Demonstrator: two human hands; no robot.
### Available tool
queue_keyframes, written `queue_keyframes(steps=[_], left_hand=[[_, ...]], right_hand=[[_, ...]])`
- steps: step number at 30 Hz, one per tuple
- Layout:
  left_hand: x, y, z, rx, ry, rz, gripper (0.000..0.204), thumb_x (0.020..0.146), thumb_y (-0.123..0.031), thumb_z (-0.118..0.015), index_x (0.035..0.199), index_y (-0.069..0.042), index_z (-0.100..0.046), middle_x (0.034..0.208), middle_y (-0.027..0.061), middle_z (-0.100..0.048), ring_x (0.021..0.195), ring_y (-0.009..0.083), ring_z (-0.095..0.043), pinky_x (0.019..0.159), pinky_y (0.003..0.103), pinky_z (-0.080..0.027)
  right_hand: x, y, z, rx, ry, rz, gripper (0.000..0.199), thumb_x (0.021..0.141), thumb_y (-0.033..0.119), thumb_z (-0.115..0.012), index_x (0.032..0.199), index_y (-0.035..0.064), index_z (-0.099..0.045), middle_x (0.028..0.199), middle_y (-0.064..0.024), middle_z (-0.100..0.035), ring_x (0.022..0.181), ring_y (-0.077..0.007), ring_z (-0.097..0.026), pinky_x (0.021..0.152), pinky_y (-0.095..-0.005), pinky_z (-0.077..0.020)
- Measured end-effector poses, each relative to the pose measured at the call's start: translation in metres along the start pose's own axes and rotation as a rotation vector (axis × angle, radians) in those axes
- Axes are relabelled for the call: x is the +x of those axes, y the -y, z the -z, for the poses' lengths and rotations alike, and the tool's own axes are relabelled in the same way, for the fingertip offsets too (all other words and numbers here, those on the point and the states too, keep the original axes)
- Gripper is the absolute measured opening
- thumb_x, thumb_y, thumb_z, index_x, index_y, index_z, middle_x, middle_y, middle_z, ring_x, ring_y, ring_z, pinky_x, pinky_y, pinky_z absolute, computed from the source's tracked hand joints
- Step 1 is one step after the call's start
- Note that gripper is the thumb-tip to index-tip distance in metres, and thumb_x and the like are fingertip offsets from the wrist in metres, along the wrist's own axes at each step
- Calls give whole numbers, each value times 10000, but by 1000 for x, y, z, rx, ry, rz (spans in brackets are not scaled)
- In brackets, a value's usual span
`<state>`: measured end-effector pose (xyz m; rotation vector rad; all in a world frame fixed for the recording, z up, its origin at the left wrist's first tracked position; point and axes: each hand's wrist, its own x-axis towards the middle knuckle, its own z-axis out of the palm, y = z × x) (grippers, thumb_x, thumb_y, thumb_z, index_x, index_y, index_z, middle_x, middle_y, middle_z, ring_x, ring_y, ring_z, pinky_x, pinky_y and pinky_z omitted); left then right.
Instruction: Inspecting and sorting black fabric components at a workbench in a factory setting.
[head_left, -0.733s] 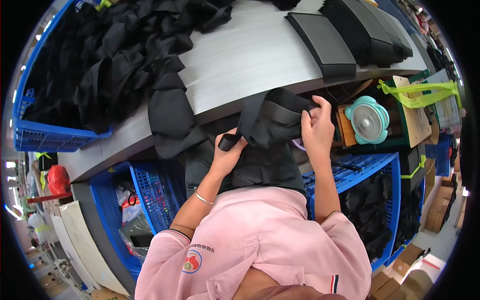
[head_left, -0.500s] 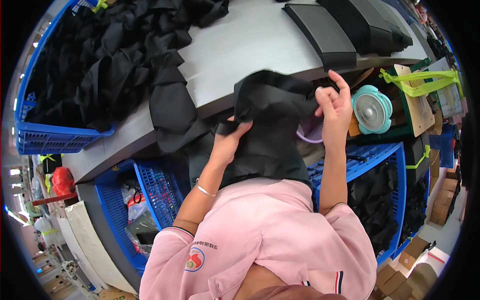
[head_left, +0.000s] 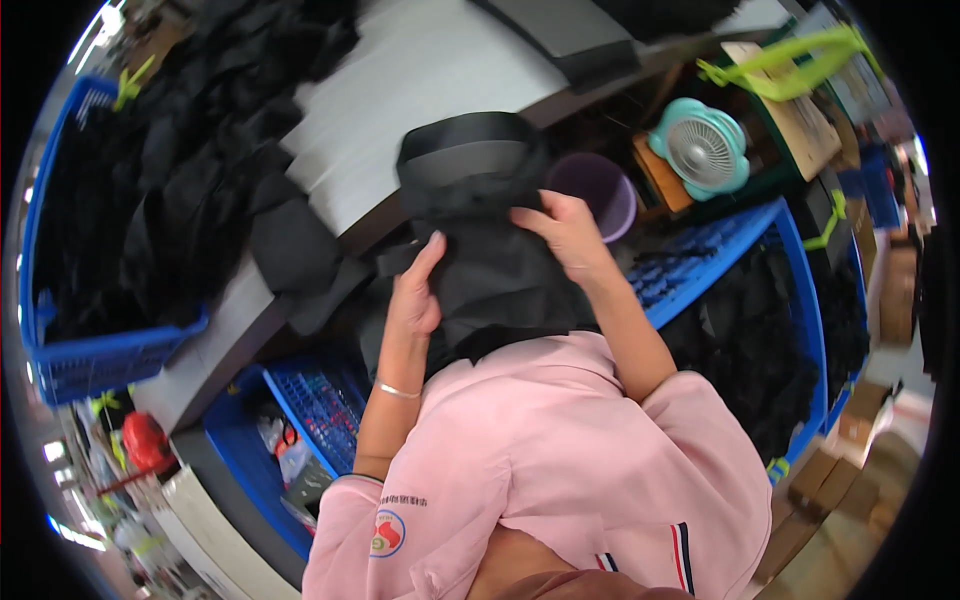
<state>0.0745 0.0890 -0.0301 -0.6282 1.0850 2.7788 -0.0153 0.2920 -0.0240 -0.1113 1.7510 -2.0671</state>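
Note:
A black fabric piece (head_left: 468, 170) with a curved, open top rim stands up in front of me, between my hands. My left hand (head_left: 415, 295) is closed on its left side, thumb on the near face and the other fingers hidden by the cloth. On the right edge, my right hand (head_left: 568, 232) grips it between thumb and fingers. More dark cloth (head_left: 510, 290) lies over my lap below. Left of my left hand, another black fabric piece (head_left: 295, 255) hangs off the edge of the grey table (head_left: 355, 130).
A blue crate (head_left: 110, 365) and a heap of black fabric (head_left: 190, 190) are at the left. Flat black panels (head_left: 570, 40) lie on the far table. Rightward are a purple bin (head_left: 618, 205), a teal fan (head_left: 703, 148) and another blue crate (head_left: 810, 300) of black pieces.
My right hand has come down and leftward from its raised position, taking the fabric's right edge. The fabric now stands more upright with its rim rounded. The whole view has turned and shifted.

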Motion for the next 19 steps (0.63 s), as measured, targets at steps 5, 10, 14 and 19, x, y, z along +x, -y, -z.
queue_keyframes(steps=[5,10,14,19], left_hand=[[-7,9,-16,464,-204,-143,517,804,-88,-808,1264,8,-593,1194,95,-654,1071,190,-623,973,312,-490],[-6,5,-14,258,-82,-28,475,818,-43,-771,1259,-3,-596,1176,107,-666,1083,212,-641,992,347,-501],[-2,15,-17,322,-216,119,490,854,-47,-730,1310,-6,-559,1208,121,-659,1095,214,-646,985,334,-510],[5,33,-39,571,144,-173,610,931,-176,-680,1444,34,-425,1385,189,-542,1189,213,-600,952,248,-497]], right_hand=[[-22,14,-29,-650,-207,457,286,847,168,-724,835,-30,-519,754,-228,-551,652,-349,-571,593,-403,-427],[-22,-17,-5,-516,-245,341,263,891,131,-661,1023,-40,-512,869,-270,-597,818,-472,-590,682,-393,-480],[-35,-28,15,-389,-362,362,299,884,111,-644,1115,-42,-531,962,-281,-619,931,-419,-645,781,-382,-496],[-72,34,98,864,-391,-254,455,914,58,-581,1359,100,-495,1306,-162,-617,1274,-358,-551,1057,-434,-464]])
